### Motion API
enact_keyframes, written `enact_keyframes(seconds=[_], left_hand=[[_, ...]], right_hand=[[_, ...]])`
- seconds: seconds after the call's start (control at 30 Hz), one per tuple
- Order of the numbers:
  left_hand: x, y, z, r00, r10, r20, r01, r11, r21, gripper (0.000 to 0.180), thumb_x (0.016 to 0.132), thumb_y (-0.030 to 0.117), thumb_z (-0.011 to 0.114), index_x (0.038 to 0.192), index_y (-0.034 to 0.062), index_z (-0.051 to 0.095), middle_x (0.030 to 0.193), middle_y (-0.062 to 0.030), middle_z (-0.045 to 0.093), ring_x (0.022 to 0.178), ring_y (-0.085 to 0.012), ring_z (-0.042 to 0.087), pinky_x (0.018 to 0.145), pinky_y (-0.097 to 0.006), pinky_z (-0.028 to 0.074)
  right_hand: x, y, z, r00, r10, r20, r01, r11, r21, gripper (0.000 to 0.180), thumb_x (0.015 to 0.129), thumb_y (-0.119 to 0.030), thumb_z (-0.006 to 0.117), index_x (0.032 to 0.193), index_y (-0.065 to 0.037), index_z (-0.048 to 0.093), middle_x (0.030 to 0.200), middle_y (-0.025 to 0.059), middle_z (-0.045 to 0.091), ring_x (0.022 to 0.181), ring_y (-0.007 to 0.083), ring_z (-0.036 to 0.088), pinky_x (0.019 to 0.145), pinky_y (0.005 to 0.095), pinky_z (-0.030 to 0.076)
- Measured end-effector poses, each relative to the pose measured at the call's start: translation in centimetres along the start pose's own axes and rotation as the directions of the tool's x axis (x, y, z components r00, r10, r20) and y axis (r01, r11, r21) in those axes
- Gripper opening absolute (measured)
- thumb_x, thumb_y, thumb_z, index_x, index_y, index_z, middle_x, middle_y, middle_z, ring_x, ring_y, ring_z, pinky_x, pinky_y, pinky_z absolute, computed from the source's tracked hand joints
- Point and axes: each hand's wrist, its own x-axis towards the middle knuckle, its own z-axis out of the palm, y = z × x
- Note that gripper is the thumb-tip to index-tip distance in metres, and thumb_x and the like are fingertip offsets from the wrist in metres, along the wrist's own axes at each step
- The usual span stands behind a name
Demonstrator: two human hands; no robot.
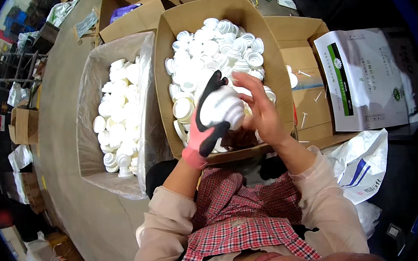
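Observation:
My left hand (202, 131), in a pink glove with black fingers, grips a white stepped round plastic piece (222, 108). Its fingers and thumb wrap around the left side of the piece. My bare right hand (263, 109) is at the right edge of that same piece, fingers bent and spread apart. Whether its fingertips touch the rim I cannot tell. Both hands are above the near part of a large cardboard box (166, 109), which holds a heap of similar white pieces (211, 47). Something reddish-brown below the hands is partly hidden.
Left of the box stands a bin lined with clear plastic (145, 68), holding more white pieces (120, 119). An open carton (311, 115) with small white T-shaped bits lies at right, beside a printed white sheet (365, 80) and a white sack (363, 163). Another carton (145, 18) stands behind.

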Motion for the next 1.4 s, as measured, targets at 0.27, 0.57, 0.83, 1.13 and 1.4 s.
enact_keyframes(seconds=[0.27, 0.57, 0.83, 1.13, 1.4], left_hand=[[-1.4, -5.3, -1.7, 0.985, 0.147, -0.091, -0.056, 0.769, 0.637, 0.065, 0.081, 0.007, 0.066, 0.138, -0.004, 0.037, 0.123, -0.0219, 0.057, 0.112, -0.0326, 0.057, 0.095, -0.038, 0.044], [-0.5, -5.8, -1.7, 0.969, -0.039, -0.242, 0.099, 0.965, 0.241, 0.049, 0.088, 0.012, 0.063, 0.13, -0.004, 0.046, 0.114, -0.0146, 0.061, 0.104, -0.025, 0.06, 0.088, -0.036, 0.048], [0.2, -2.5, -4.8, 0.956, -0.185, -0.226, 0.209, 0.974, 0.089, 0.05, 0.084, 0.008, 0.069, 0.127, -0.002, 0.046, 0.117, -0.013, 0.057, 0.105, -0.0212, 0.059, 0.086, -0.036, 0.053], [-1.0, -0.4, -6.3, 0.936, -0.247, -0.252, 0.236, 0.969, -0.074, 0.047, 0.087, 0.011, 0.066, 0.128, -0.0005, 0.049, 0.118, -0.0117, 0.058, 0.104, -0.0234, 0.06, 0.082, -0.039, 0.057], [-1.5, -1.3, -6.3, 0.976, -0.005, -0.216, 0.078, 0.941, 0.328, 0.065, 0.071, 0.014, 0.081, 0.126, -0.0007, 0.049, 0.113, -0.0109, 0.059, 0.106, -0.0172, 0.056, 0.09, -0.03, 0.047]], right_hand=[[1.0, 2.8, 1.0, 0.823, 0.445, -0.353, -0.387, 0.894, 0.225, 0.058, 0.101, -0.047, 0.04, 0.083, 0.004, 0.062, 0.073, 0.0037, 0.058, 0.074, 0.0118, 0.05, 0.072, 0.0275, 0.042], [1.3, 8.0, 0.9, 0.782, 0.578, -0.234, -0.454, 0.785, 0.421, 0.056, 0.099, -0.048, 0.042, 0.093, 0.003, 0.065, 0.08, 0.0055, 0.063, 0.077, 0.0136, 0.056, 0.076, 0.0261, 0.044], [0.4, 8.6, 0.9, 0.885, 0.44, 0.152, -0.465, 0.848, 0.255, 0.046, 0.088, -0.026, 0.068, 0.126, -0.003, 0.054, 0.119, 0.0092, 0.058, 0.107, 0.0179, 0.055, 0.091, 0.0301, 0.045], [-7.8, 18.9, 2.2, 0.613, 0.713, 0.34, -0.028, 0.45, -0.893, 0.041, 0.073, -0.027, 0.075, 0.102, -0.003, 0.059, 0.104, 0.0185, 0.064, 0.093, 0.0399, 0.062, 0.077, 0.0473, 0.05], [-1.2, 8.4, -3.3, 0.831, 0.421, 0.365, -0.539, 0.773, 0.335, 0.008, 0.088, -0.008, 0.056, 0.093, -0.008, 0.051, 0.132, 0.0034, 0.05, 0.086, 0.0079, 0.049, 0.076, 0.0239, 0.043]])
